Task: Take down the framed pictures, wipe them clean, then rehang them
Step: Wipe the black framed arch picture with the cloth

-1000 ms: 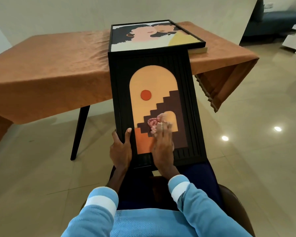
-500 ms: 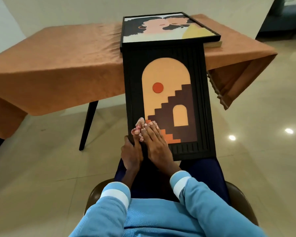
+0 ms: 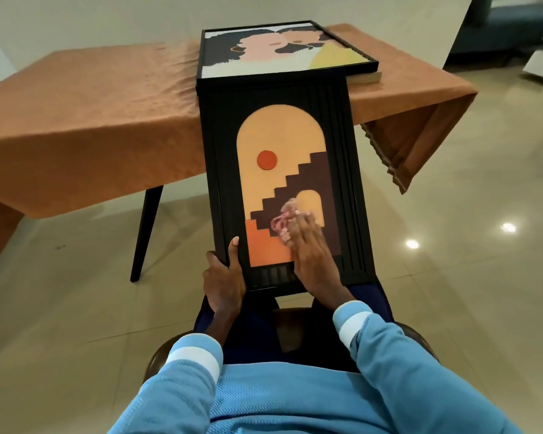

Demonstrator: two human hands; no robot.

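Note:
A tall black-framed picture (image 3: pixel 282 136) of an orange arch and brown stairs leans from my lap up to the table's edge. My left hand (image 3: pixel 224 274) grips its lower left corner, thumb on the front. My right hand (image 3: pixel 309 249) lies on the picture's lower part, fingers extended, pressing a pink cloth (image 3: pixel 284 219) against the brown stairs. The hand and cloth are blurred. A second black-framed picture (image 3: pixel 276 50) of two faces lies flat on the table behind.
The table carries an orange cloth (image 3: pixel 91 114) that hangs over its right end; one dark leg (image 3: pixel 146 230) stands on the glossy tile floor. I sit on a dark chair (image 3: pixel 414 336). A dark sofa (image 3: pixel 514 23) is at the far right.
My right hand with the pink cloth slid from the picture's lower left corner, beside my left hand, rightward and up onto the brown stairs. The left hand kept its hold.

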